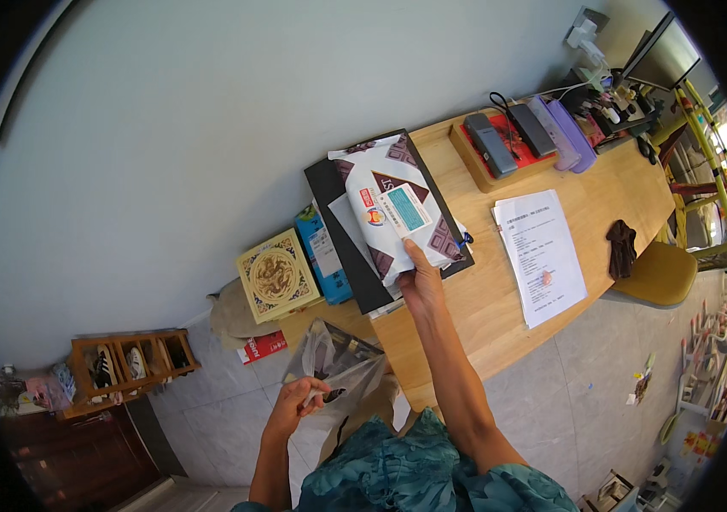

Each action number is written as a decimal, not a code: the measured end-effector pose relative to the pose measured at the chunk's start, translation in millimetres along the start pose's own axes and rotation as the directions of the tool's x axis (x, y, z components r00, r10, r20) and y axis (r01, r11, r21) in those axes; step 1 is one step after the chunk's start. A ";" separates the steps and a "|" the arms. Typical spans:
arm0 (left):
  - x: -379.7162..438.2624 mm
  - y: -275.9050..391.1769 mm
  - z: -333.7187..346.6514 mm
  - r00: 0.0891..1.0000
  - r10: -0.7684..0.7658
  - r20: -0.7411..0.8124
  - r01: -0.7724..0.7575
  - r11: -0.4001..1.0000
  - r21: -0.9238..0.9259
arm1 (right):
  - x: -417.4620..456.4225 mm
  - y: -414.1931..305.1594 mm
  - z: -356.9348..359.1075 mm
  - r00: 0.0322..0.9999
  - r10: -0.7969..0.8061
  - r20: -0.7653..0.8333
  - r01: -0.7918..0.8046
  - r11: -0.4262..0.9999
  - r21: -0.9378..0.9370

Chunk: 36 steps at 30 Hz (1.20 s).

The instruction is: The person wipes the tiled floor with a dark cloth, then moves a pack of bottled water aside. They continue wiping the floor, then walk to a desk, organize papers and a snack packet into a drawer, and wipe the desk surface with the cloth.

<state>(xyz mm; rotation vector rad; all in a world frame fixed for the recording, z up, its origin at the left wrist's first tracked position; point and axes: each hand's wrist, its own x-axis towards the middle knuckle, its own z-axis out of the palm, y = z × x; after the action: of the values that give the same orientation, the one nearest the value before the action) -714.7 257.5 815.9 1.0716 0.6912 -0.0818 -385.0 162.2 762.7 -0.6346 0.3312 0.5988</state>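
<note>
My right hand [422, 281] grips the near end of a white and brown plastic packet [363, 192], thumb on top and fingers underneath. The packet lies over, or just above, a black folder [331, 185] and papers at the left part of the wooden table; whether it touches them I cannot tell. My left hand [299, 400] pinches the edge of a clear plastic bag [360, 377], which hangs beside the table's near left corner with dark items inside. Left of the folder are a blue box [331, 281] and a cream box with a dragon design [278, 275].
Printed sheets [539, 256] lie on the wooden table [466, 307]. Behind them a wooden tray [485, 182] holds dark devices beside purple cases [571, 134]. A stool [658, 275] stands at the right edge, a shoe rack [130, 371] at the far left.
</note>
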 end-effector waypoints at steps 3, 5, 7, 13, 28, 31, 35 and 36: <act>-0.3 7.6 0.9 1.000 -0.011 -0.022 0.013 0.996 0.083 | 6.2 5.5 -5.9 0.998 0.050 -0.040 -0.053 0.996 -0.070; -2.1 11.5 -1.8 0.999 0.002 -0.042 0.002 0.996 0.089 | 6.0 4.2 -7.3 0.995 0.084 -0.058 -0.088 0.993 -0.081; -4.1 13.6 -2.7 0.998 0.002 -0.064 0.003 0.996 0.091 | 4.9 3.6 -9.3 0.993 0.098 -0.068 -0.104 0.989 -0.102; -5.9 40.4 -0.3 0.993 0.039 -0.108 -0.030 0.996 0.087 | -1.0 -5.1 -1.0 0.992 0.126 -0.031 -0.129 0.984 -0.125; -5.6 98.3 38.9 0.989 0.075 -0.124 -0.040 0.964 0.262 | -67.7 -95.2 -76.1 0.989 -0.142 -0.046 0.074 0.737 -0.672; 4.1 84.9 34.1 0.987 0.016 -0.158 0.015 0.981 0.194 | -38.3 -162.0 -177.8 0.704 -0.702 0.109 0.214 0.063 -0.975; 16.1 73.3 45.0 0.983 -0.053 -0.178 0.088 0.977 0.195 | -18.3 -279.8 -251.6 0.620 -0.751 0.228 -0.183 -0.422 -0.888; 16.8 70.4 50.1 0.982 -0.075 -0.174 0.107 0.977 0.184 | -13.9 -294.4 -256.1 0.661 -0.721 0.208 -0.205 -0.440 -0.874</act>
<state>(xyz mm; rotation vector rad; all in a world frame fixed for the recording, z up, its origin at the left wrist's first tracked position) -650.4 255.4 875.9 1.2425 0.8978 -0.1418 -243.1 -197.4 707.7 -2.7480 0.0301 -0.2663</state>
